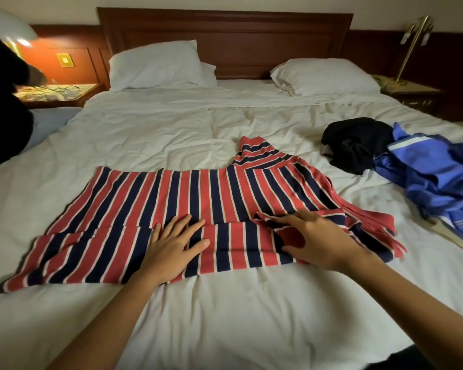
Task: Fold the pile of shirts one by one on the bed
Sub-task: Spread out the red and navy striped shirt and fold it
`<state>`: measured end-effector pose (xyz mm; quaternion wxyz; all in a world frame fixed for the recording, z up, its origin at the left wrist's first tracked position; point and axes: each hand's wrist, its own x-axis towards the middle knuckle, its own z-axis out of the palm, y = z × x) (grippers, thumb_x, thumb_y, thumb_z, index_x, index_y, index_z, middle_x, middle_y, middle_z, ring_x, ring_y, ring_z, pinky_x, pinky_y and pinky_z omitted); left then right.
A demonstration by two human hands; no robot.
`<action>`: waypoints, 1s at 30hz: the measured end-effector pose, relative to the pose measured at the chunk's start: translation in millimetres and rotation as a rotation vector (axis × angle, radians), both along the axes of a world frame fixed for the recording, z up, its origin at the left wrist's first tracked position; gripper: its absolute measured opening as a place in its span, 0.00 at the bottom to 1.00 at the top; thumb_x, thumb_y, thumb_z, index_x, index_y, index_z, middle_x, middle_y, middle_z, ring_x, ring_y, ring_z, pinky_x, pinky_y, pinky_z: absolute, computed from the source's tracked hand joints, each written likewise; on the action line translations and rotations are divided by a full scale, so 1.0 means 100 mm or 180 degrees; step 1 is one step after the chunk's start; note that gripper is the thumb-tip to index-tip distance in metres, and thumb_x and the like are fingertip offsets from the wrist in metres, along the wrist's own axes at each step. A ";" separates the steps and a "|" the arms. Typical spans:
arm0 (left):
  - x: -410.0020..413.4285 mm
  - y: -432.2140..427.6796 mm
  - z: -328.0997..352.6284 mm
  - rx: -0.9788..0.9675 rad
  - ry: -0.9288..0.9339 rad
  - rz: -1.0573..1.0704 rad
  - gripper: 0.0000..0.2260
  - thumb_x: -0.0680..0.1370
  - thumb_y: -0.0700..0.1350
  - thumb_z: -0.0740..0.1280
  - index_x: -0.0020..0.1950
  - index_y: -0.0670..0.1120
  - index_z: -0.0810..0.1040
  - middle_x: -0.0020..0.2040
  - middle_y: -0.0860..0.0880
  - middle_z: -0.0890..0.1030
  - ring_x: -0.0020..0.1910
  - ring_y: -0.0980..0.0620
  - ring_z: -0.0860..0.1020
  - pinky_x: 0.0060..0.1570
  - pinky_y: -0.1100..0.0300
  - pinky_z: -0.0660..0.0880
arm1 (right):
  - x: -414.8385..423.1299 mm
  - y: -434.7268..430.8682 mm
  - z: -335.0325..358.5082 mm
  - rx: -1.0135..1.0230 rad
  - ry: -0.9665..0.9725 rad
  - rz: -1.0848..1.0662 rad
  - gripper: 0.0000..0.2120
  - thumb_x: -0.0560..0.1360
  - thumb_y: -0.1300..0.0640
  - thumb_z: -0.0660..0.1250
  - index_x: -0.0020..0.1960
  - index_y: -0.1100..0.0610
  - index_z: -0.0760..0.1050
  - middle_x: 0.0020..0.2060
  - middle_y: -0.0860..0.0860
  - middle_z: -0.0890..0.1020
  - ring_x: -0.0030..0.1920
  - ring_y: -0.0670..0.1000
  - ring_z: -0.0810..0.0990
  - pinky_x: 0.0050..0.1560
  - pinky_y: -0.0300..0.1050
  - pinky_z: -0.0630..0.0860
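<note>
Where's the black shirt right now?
Head view: the black shirt lies crumpled on the right side of the bed, against the blue garment and past the right-hand end of the striped shirt.

We can read no text, label, brand or number anywhere in the frame. The yellow plate on the wall at the upper left is too small and blurred for us to make out any marking. The striped shirt in the middle shows us only stripes.
</note>
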<state>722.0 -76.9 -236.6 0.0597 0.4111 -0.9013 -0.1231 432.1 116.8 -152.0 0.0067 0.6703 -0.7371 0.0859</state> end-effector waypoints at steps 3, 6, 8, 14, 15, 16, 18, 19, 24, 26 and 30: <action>-0.01 0.00 -0.01 -0.0017 0.0022 -0.0007 0.33 0.71 0.78 0.37 0.76 0.72 0.46 0.81 0.61 0.49 0.80 0.57 0.43 0.78 0.44 0.38 | -0.06 0.29 -0.08 -0.0348 0.0134 -0.0024 0.25 0.73 0.44 0.71 0.69 0.46 0.73 0.62 0.46 0.80 0.59 0.50 0.80 0.54 0.41 0.75; 0.00 0.00 0.00 -0.0027 0.0004 0.0003 0.34 0.71 0.78 0.36 0.77 0.72 0.46 0.81 0.61 0.49 0.80 0.56 0.43 0.78 0.44 0.39 | -0.12 0.34 -0.11 -0.0715 0.0225 0.0290 0.24 0.69 0.63 0.76 0.64 0.54 0.80 0.58 0.53 0.84 0.54 0.56 0.84 0.51 0.47 0.80; 0.00 0.00 0.00 -0.0018 -0.0009 0.0012 0.33 0.71 0.78 0.36 0.76 0.72 0.46 0.81 0.61 0.49 0.80 0.56 0.43 0.78 0.44 0.39 | -0.17 0.33 -0.10 -0.0881 0.0176 0.0389 0.22 0.71 0.68 0.73 0.64 0.56 0.80 0.56 0.54 0.84 0.52 0.56 0.85 0.48 0.50 0.83; -0.01 0.01 0.02 -0.0011 -0.0043 0.0018 0.34 0.71 0.78 0.35 0.76 0.73 0.45 0.81 0.61 0.48 0.80 0.56 0.43 0.78 0.44 0.39 | -0.31 0.32 0.04 -0.0380 -0.1290 0.0028 0.09 0.82 0.53 0.61 0.50 0.44 0.79 0.42 0.35 0.80 0.47 0.41 0.82 0.50 0.29 0.73; 0.00 0.01 0.03 -0.0001 -0.0061 0.0011 0.33 0.71 0.78 0.35 0.76 0.73 0.44 0.81 0.61 0.48 0.80 0.57 0.43 0.78 0.44 0.39 | -0.31 0.33 0.07 -0.0024 -0.1673 -0.0007 0.10 0.81 0.45 0.61 0.46 0.42 0.79 0.40 0.36 0.80 0.46 0.39 0.81 0.51 0.32 0.74; 0.00 0.01 0.03 0.0009 -0.0075 0.0006 0.33 0.71 0.78 0.35 0.76 0.73 0.44 0.81 0.61 0.47 0.80 0.57 0.42 0.78 0.44 0.38 | -0.32 0.35 0.09 0.0292 -0.1913 0.0043 0.16 0.80 0.38 0.59 0.41 0.45 0.79 0.39 0.39 0.81 0.44 0.40 0.80 0.52 0.38 0.76; 0.00 0.01 0.03 0.0020 -0.0097 0.0005 0.32 0.71 0.78 0.36 0.75 0.74 0.43 0.81 0.61 0.47 0.80 0.57 0.41 0.78 0.44 0.38 | -0.33 0.39 0.10 0.0645 -0.2001 0.0230 0.29 0.78 0.30 0.56 0.47 0.53 0.83 0.47 0.44 0.84 0.51 0.43 0.81 0.57 0.43 0.75; 0.00 0.01 0.03 0.0025 -0.0110 0.0009 0.32 0.71 0.78 0.36 0.75 0.74 0.43 0.81 0.61 0.47 0.80 0.57 0.41 0.78 0.44 0.38 | -0.34 0.40 0.08 0.0664 -0.2115 0.0274 0.32 0.78 0.29 0.54 0.54 0.53 0.83 0.53 0.44 0.84 0.57 0.43 0.80 0.60 0.43 0.74; 0.00 0.00 0.03 0.0055 -0.0151 -0.0010 0.31 0.71 0.78 0.35 0.74 0.75 0.41 0.81 0.62 0.45 0.80 0.58 0.40 0.78 0.44 0.37 | -0.36 0.23 -0.01 0.0220 -0.2090 -0.0067 0.23 0.79 0.31 0.52 0.67 0.36 0.74 0.67 0.37 0.76 0.71 0.39 0.69 0.73 0.47 0.64; -0.01 0.00 0.04 0.0082 -0.0176 -0.0010 0.30 0.72 0.77 0.36 0.74 0.75 0.41 0.81 0.62 0.45 0.80 0.58 0.39 0.78 0.44 0.37 | -0.39 0.12 -0.05 0.0710 -0.1024 -0.0280 0.31 0.77 0.31 0.45 0.78 0.38 0.58 0.79 0.44 0.59 0.79 0.47 0.51 0.78 0.55 0.52; 0.01 -0.04 0.05 0.0192 -0.0248 -0.0080 0.31 0.72 0.77 0.38 0.74 0.75 0.40 0.80 0.63 0.40 0.78 0.59 0.36 0.76 0.46 0.33 | -0.44 0.01 -0.22 0.1817 0.0305 -0.0161 0.50 0.57 0.21 0.19 0.77 0.38 0.30 0.78 0.49 0.34 0.77 0.59 0.32 0.77 0.63 0.38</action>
